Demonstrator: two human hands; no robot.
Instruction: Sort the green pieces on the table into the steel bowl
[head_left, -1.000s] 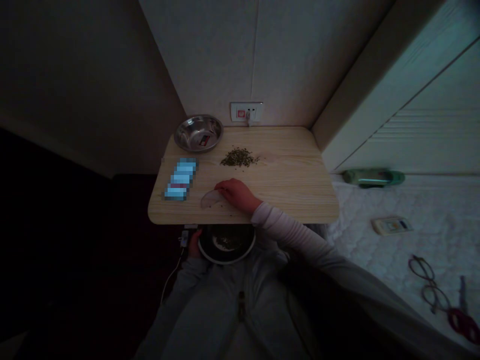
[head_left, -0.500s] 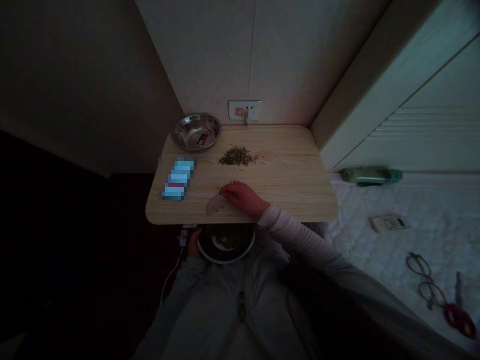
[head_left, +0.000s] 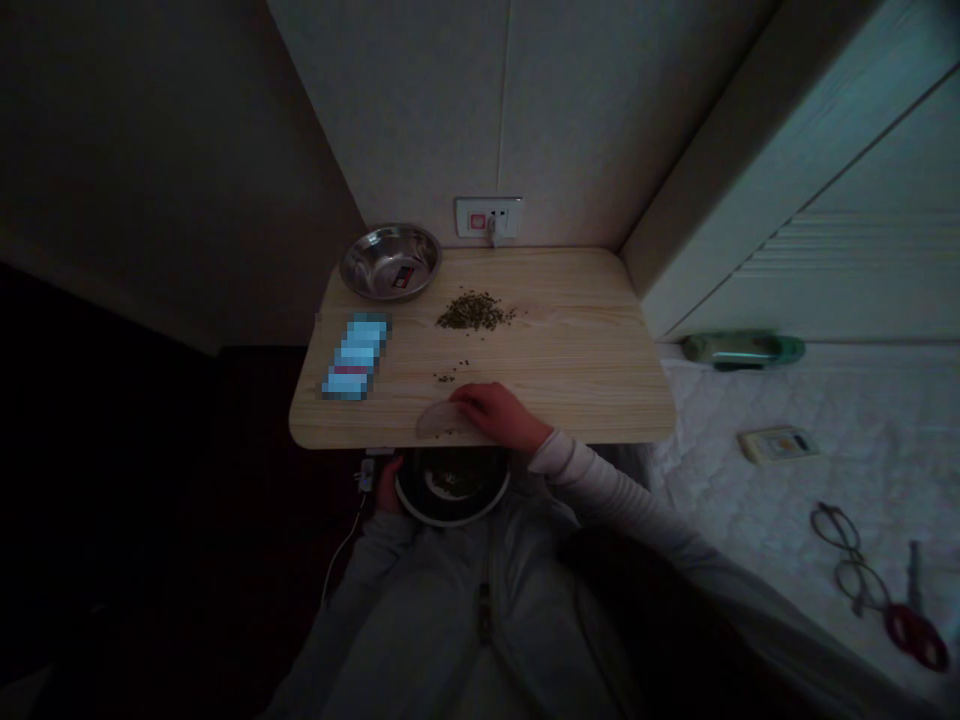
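My right hand (head_left: 501, 414) is closed on a thin, pale translucent scraper-like piece (head_left: 441, 420), pressed flat near the table's front edge. A few small dark green grains (head_left: 447, 379) lie just beyond it, and some sit close to the edge. Farther back is a loose pile of the same grains (head_left: 474, 312). Below the edge, my left hand (head_left: 388, 486) grips the left rim of a dark bowl with a pale rim (head_left: 452, 523). Green grains show inside this bowl, whose far side is hidden under the table.
On the wooden table (head_left: 585, 350) stand a steel bowl (head_left: 390, 262) and a lit phone (head_left: 356, 357). A wall socket (head_left: 489, 218) sits behind. On the bed at right lie a green bottle (head_left: 742, 349), a remote (head_left: 778, 445), glasses (head_left: 850, 557) and red-handled scissors (head_left: 916, 637).
My right hand has drawn the translucent piece toward me, closer to the table's front edge. More stray grains show behind it. My left hand and the bowl stay in place.
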